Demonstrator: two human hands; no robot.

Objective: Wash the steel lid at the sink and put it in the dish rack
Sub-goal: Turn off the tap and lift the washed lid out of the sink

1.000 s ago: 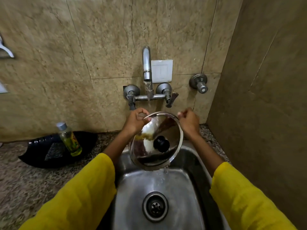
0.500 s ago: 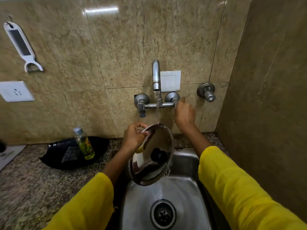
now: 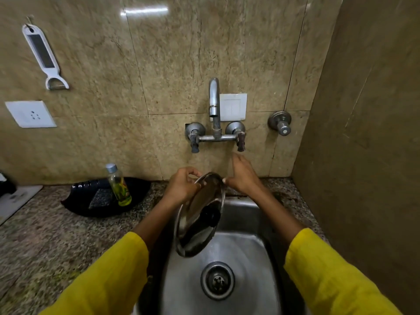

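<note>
Over the sink (image 3: 256, 226), at the back right corner of the bench (image 3: 45, 242), the steel lid (image 3: 195, 214) hangs nearly on edge below the tap (image 3: 214, 105), its upper rim pinched in the left hand (image 3: 181, 186), the right hand's (image 3: 243, 176) grip loose, fingertips (image 3: 225, 180) touching the rim.
</note>
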